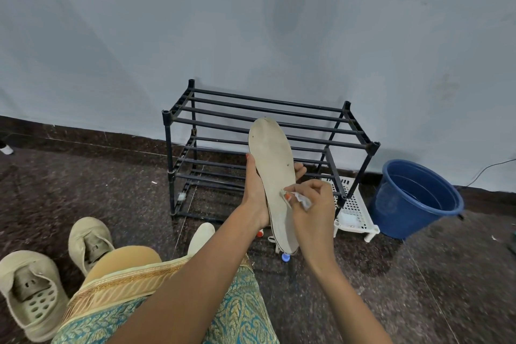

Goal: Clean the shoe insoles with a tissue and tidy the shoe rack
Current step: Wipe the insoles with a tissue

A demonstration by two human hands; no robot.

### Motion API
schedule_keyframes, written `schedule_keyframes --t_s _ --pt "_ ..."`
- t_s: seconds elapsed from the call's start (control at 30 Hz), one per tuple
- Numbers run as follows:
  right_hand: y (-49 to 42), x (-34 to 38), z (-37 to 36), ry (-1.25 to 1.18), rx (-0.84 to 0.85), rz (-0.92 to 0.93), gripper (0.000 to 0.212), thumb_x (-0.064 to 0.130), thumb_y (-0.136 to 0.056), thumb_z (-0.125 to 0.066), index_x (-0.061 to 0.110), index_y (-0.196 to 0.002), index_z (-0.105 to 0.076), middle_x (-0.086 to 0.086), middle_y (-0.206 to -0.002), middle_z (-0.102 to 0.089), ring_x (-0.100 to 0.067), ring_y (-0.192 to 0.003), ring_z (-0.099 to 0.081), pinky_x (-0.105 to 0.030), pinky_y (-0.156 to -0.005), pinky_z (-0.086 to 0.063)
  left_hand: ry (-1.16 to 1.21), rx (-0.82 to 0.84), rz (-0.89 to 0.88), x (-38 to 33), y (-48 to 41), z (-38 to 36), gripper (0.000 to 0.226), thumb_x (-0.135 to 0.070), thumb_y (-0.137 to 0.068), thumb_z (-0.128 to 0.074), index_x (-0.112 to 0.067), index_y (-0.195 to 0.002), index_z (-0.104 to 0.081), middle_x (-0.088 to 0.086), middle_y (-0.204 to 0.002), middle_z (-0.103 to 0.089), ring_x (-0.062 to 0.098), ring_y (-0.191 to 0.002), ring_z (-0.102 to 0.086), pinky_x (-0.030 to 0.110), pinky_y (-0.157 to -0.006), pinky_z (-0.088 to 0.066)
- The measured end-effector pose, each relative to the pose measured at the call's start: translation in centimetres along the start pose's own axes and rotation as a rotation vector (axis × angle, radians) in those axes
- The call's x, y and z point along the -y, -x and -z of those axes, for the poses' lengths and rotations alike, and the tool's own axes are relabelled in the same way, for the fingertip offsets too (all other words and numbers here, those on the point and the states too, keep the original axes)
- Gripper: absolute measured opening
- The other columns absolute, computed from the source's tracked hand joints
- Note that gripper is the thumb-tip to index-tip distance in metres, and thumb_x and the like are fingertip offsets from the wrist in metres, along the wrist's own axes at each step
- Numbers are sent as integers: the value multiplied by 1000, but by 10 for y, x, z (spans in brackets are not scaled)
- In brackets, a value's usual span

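A long beige insole (272, 165) stands nearly upright in front of me, toe end up. My left hand (255, 190) grips it from behind at its middle, with fingertips showing past the right edge. My right hand (312, 204) pinches a crumpled white tissue (303, 200) against the insole's lower right edge. Behind the insole stands a black two-tier shoe rack (268, 148) with nothing on its bars. Two beige shoes (89, 243) (30, 293) lie on the floor at the lower left, and a third pale shoe toe (201, 237) shows behind my left forearm.
A white perforated plastic tray (353, 209) rests on the floor under the rack's right side. A blue bucket (416, 198) holding water stands to its right by the wall. A small blue cap (285, 257) lies below the insole. The floor is dark speckled stone.
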State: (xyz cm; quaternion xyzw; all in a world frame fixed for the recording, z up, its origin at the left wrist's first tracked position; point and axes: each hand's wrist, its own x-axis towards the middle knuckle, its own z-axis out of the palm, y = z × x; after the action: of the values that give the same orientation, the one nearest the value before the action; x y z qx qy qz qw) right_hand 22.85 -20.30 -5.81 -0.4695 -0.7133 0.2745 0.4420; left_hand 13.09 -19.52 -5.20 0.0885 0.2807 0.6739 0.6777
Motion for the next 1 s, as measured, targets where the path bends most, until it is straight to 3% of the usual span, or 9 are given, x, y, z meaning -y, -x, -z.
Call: schedule_keyframes --t_s 0.1,0.3,0.47,0.53,0.63,0.77,0.93,1.0 --pt "-4 1 1 -41 40 -64 7 8 -84 -63 11 -88 -68 1 -101 -49 16 -83 -44 6 -68 -30 -3 9 -8 0 -2 1 93 -73 -87 -13 -3 -83 -74 14 -85 -72 21 -84 -69 37 -92 -45" --pt "-7 0 1 -216 2 -190 7 9 -82 -64 13 -87 -68 0 -94 -63 4 -82 -53 3 -65 -36 -42 51 15 -2 -4 2 84 -72 -88 -17 -4 -108 -62 14 -95 -71 22 -99 -63 37 -91 -45" --pt "-10 3 -1 -331 -29 -241 24 8 -81 -65 29 -68 -65 5 -77 -67 -13 -81 -62 -25 -75 -48 -79 78 3 0 -7 2 79 -70 -88 -18 -7 -116 -58 12 -99 -71 21 -96 -65 37 -96 -43" --pt "-14 3 -1 -355 -42 -260 27 8 -81 -65 31 -66 -65 3 -75 -67 -15 -81 -63 -28 -75 -49 -108 76 -2 0 -7 2 81 -70 -88 -16 -8 -112 -63 11 -98 -71 21 -97 -63 37 -96 -42" --pt "-20 4 -1 -359 -44 -229 31 6 -81 -64 31 -63 -64 7 -70 -65 -7 -71 -60 -23 -67 -47 -145 96 23 -1 -6 2 91 -74 -85 -14 -7 -91 -75 12 -96 -69 22 -90 -62 35 -90 -44" --pt "-27 7 -3 -405 -48 -224 32 3 -82 -64 29 -63 -63 11 -70 -63 2 -70 -57 -15 -64 -43 -146 114 28 -1 -7 4 93 -75 -85 -14 -5 -93 -75 14 -99 -64 24 -88 -60 35 -85 -45" --pt "-35 5 -8 -476 -64 -251 29 2 -81 -64 26 -65 -65 4 -80 -66 4 -76 -57 -15 -68 -42 -155 87 13 -1 -5 3 85 -72 -86 -19 -5 -106 -68 12 -102 -65 23 -89 -61 33 -84 -48" --pt "-37 6 -9 -471 -65 -238 29 2 -81 -64 25 -64 -64 5 -78 -65 0 -76 -57 -16 -69 -43 -167 77 -5 -1 -5 4 82 -69 -88 -20 -9 -91 -75 10 -94 -69 21 -82 -66 32 -78 -50"
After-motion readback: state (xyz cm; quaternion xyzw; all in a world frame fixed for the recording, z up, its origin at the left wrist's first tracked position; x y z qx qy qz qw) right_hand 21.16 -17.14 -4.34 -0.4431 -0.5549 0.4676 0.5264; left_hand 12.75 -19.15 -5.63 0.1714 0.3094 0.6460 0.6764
